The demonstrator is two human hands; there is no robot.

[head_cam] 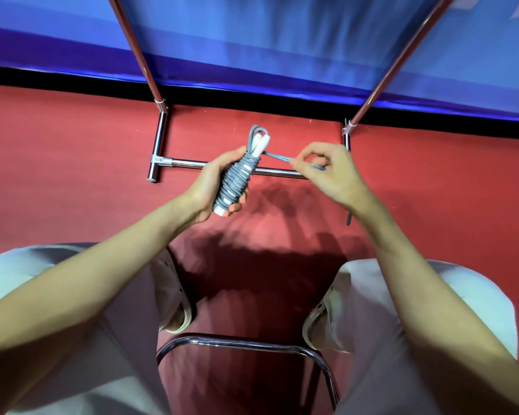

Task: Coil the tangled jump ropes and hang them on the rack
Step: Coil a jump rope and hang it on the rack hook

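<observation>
The jump rope [235, 178] sits at the centre of the frame, wound into a tight grey bundle around its white handles; the coiling of this rope is, by judgement, nearly complete. The left hand [213, 187] grips the bundle, thumb along the upper side and fingertips curled under the lower end; the handle tips project from the top of the bundle. The right hand [327, 172] sits just right of the bundle and pinches the free tail of the rope [277, 158] between thumb and forefinger, the remaining fingers loosely curled; the tail runs taut from the top of the bundle to the pinch. A short grey length hangs below the right wrist; whether it is the rope's end cannot be told.

Remaining work, as judged: secure the tail, then hang the bundle on the rack [162, 136], whose chrome base bar crosses the red floor [72, 175] behind the hands and whose uprights rise toward the upper frame; the hanging bar is out of view. No other ropes are visible.
</observation>
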